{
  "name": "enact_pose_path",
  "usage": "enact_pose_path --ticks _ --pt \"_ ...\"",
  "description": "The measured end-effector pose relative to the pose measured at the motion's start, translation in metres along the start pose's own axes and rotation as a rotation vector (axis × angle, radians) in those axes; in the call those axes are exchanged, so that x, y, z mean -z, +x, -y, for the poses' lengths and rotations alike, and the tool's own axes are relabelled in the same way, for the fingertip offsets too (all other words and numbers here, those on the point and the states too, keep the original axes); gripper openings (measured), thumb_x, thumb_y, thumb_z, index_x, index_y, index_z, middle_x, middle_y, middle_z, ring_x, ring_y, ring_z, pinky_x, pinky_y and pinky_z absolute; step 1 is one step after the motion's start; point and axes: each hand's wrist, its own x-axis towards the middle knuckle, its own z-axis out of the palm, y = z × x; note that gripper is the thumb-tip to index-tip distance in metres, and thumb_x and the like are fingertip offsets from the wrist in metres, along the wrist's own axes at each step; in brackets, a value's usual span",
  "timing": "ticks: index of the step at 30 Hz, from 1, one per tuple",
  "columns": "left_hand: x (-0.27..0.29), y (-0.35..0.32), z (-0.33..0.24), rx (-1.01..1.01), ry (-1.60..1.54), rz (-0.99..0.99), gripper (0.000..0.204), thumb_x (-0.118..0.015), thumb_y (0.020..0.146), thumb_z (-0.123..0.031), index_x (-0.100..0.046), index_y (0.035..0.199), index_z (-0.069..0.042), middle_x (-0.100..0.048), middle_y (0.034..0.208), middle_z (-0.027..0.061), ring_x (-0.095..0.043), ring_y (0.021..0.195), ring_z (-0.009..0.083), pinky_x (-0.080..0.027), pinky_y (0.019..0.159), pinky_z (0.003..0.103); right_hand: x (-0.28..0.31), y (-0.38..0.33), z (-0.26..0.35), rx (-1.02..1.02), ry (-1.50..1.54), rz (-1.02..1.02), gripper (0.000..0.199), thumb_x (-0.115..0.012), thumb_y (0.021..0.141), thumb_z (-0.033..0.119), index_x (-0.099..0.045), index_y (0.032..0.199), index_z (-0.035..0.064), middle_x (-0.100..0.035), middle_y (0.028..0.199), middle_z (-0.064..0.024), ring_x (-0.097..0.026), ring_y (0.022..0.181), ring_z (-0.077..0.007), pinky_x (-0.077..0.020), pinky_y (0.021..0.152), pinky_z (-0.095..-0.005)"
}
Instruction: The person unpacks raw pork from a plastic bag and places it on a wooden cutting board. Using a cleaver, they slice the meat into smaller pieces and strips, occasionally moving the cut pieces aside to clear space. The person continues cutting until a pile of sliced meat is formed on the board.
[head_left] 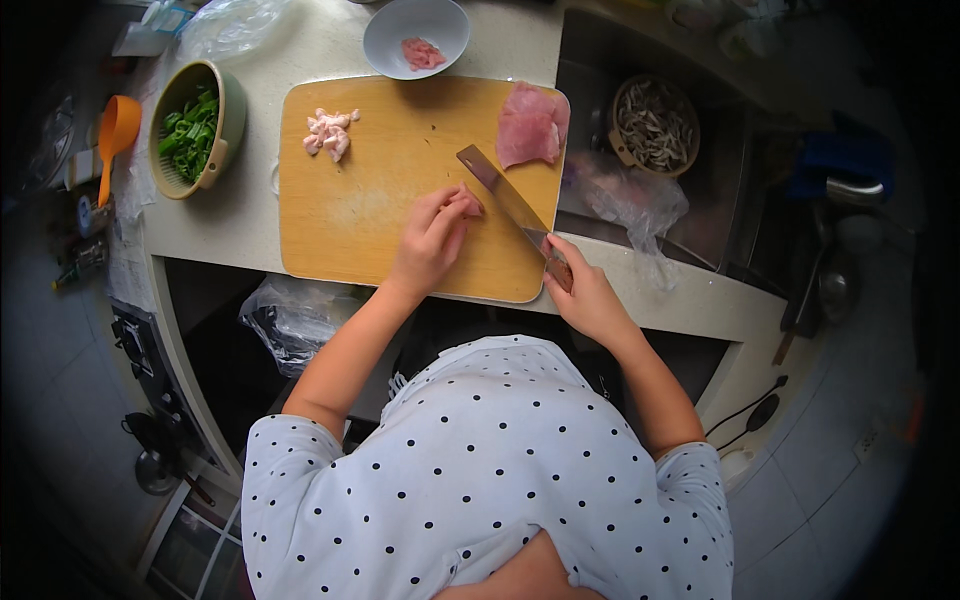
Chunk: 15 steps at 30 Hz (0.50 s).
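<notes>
My left hand (438,235) is closed over a small piece of raw meat (470,203) and presses it on the wooden cutting board (350,255). In my right hand (585,290) is the wooden handle of a kitchen knife (505,195). Its blade slants up and left across the board, just right of the meat piece, apart from it as far as I can see. A larger slab of raw meat (530,127) lies at the board's far right corner. Pale, fatty scraps (328,134) are heaped at the far left.
Beyond the board stands a white bowl (385,45) with cut meat in it. A green basket (232,120) of chopped green vegetables and an orange ladle (120,120) are at left. The sink (590,70) at right holds a basket of small fish (655,125) and a plastic bag (640,205).
</notes>
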Motion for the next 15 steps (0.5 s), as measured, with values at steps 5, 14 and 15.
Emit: enact_pose_path --ticks 5,14,15 --pt "-0.024 0.024 0.002 -0.101 -0.008 0.0 0.023 -0.065 0.073 0.008 -0.061 0.095 0.003 -0.059 0.102 0.0144 -0.059 0.094 0.0318 -0.048 0.081 0.038 0.014 0.002 0.016 -0.221 0.097 0.109 0.048 -0.056 0.088 0.009 -0.039 0.132 0.0007 -0.065 0.098 -0.0203 -0.064 0.086 -0.0378 -0.0507 0.075 -0.0388" --pt "-0.038 0.018 -0.008 0.048 -0.059 -0.147 0.021 -0.066 0.071 0.009 -0.062 0.091 0.002 -0.059 0.099 0.0151 -0.059 0.091 0.0309 -0.048 0.079 0.037 0.021 -0.017 0.049 -0.124 -0.021 0.035 0.045 -0.058 0.091 0.022 -0.045 0.127 -0.0015 -0.065 0.097 -0.0214 -0.065 0.085 -0.035 -0.0508 0.074 -0.0363" --pt "-0.041 0.018 -0.008 0.068 -0.058 -0.151 0.02 -0.067 0.071 0.009 -0.062 0.09 0.002 -0.059 0.098 0.0148 -0.059 0.09 0.0306 -0.048 0.078 0.037 0.02 -0.017 0.049 -0.124 -0.023 0.038 0.044 -0.056 0.091 0.022 -0.045 0.127 -0.0018 -0.065 0.097 -0.0215 -0.065 0.086 -0.0353 -0.0507 0.075 -0.0364"
